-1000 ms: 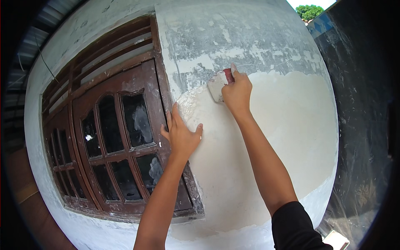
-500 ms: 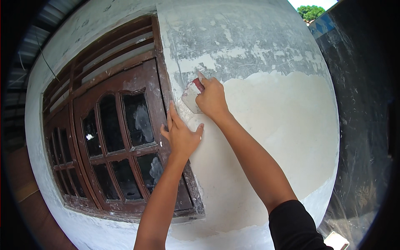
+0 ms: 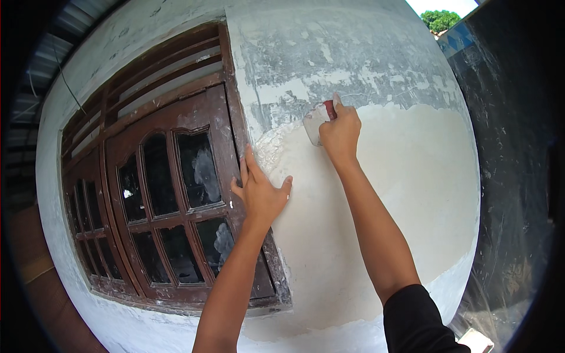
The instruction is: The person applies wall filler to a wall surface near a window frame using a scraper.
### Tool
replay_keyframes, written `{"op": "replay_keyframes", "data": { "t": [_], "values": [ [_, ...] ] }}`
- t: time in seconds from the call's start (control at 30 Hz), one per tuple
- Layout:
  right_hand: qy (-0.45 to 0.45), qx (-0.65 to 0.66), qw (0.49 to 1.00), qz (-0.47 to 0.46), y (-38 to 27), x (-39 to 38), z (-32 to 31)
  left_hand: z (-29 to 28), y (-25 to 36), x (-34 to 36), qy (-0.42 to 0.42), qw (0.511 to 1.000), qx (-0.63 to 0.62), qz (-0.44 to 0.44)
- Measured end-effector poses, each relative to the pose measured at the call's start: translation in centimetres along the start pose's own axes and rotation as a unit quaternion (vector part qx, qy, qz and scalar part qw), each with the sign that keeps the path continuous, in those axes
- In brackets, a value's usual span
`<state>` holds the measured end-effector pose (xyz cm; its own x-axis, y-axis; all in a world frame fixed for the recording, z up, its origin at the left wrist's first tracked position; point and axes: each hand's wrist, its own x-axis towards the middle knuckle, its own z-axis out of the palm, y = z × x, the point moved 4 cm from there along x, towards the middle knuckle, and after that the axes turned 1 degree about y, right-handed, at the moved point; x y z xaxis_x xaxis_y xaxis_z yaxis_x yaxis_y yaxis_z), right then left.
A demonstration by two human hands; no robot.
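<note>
My right hand grips a putty knife by its red handle, with the pale, flat blade against the wall at the upper edge of the cream coating. My left hand rests with fingers spread at the edge of the wooden window frame and the coated wall, holding nothing. Just above it is a rough, wet-looking patch of filler. Above the coating the wall is mottled grey and white.
At the left is a brown wooden window with glass panes and upper slats. A corrugated roof shows at the top left. A dark, scuffed wall stands to the right, with a tree beyond.
My right hand with the putty knife moved left and down toward my left hand, then back right and up. My left hand has stayed almost in place.
</note>
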<state>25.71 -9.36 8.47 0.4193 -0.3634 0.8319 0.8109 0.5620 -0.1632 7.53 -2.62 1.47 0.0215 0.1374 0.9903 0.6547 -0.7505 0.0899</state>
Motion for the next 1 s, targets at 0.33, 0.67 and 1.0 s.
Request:
{"op": "replay_keyframes", "data": {
  "t": [0.33,0.67,1.0],
  "values": [
    [-0.028,0.003,1.0,0.005,0.1,0.1,0.2,-0.3,-0.1,-0.1,0.006,1.0,0.004,-0.001],
    [-0.08,0.041,0.996,-0.002,0.9,0.4,0.3,-0.1,0.1,-0.2,0.004,1.0,-0.004,0.002],
    [-0.101,0.017,0.992,-0.073,-0.6,0.8,-0.1,-0.1,-0.2,-0.1,-0.011,0.999,-0.012,-0.029]
  ]
}}
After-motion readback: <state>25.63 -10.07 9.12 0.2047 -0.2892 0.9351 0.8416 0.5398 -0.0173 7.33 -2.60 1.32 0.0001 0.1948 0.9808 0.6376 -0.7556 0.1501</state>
